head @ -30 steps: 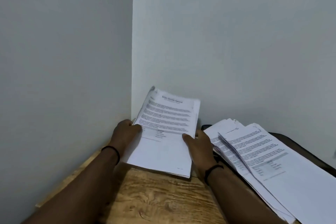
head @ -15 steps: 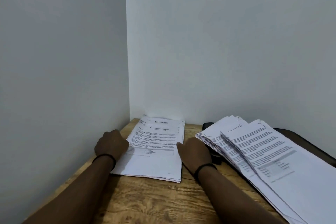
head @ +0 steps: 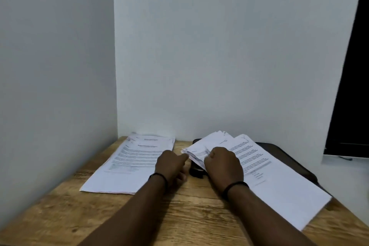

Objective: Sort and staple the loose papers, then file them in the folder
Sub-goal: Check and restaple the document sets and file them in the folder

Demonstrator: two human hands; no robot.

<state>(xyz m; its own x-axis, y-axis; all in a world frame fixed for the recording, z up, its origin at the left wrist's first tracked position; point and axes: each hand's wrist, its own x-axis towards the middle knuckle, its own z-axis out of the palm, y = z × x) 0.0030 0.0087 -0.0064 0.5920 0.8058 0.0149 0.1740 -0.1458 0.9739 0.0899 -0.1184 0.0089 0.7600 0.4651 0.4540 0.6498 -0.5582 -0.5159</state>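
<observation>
Reaching forward, left hand (head: 171, 163) curled beside loose pile (head: 257, 168), holding nothing, right hand (head: 223, 164) pinching its edge

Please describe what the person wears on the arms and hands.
Both forearms are bare, with no sleeves in view. The left hand and the right hand wear no gloves. Each wrist carries a thin black band. No rings or watch show.

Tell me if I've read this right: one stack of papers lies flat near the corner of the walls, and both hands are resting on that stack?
Not quite. The head view shows the stack lying flat near the corner, but neither hand rests on it. The left hand and the right hand are both at the fanned pile of papers on the right, at its left edge.
</observation>
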